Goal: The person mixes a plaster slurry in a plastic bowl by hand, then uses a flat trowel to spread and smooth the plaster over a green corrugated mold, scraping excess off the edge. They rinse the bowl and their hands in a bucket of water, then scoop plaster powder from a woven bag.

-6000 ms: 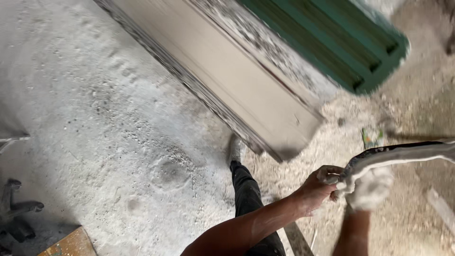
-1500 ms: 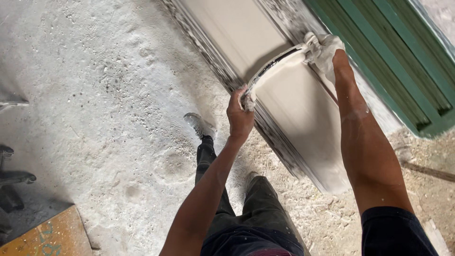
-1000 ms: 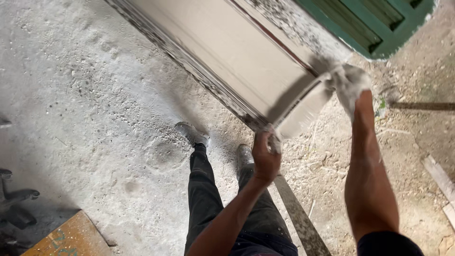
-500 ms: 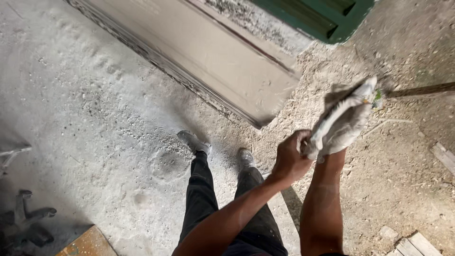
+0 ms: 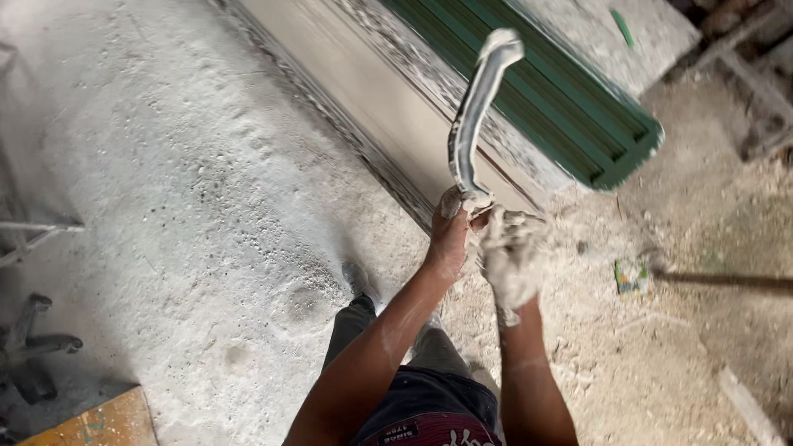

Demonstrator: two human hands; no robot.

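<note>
Two hands gripping one dusty, curved strip.

Your left hand [image 5: 450,239] and right hand [image 5: 510,258] close together around the lower end of the pale strip [image 5: 473,116], which rises, bent, over the beige panel [image 5: 363,91] and green shutter [image 5: 578,124]. Motion blur hides your right fingers; the strip's material is hard to tell.

1. Light: soft, even daylight; direction cannot be told.
2. Brightest area: pale dusty floor [image 5: 165,165], near washed out at upper left.
3. Shadows: faint; darker at the right edge and lower-left corner.
4. Blur: motion smear on beige panel [image 5: 372,107] and green shutter [image 5: 570,107].
5. Glare: slight on white strip [image 5: 475,107].
</note>
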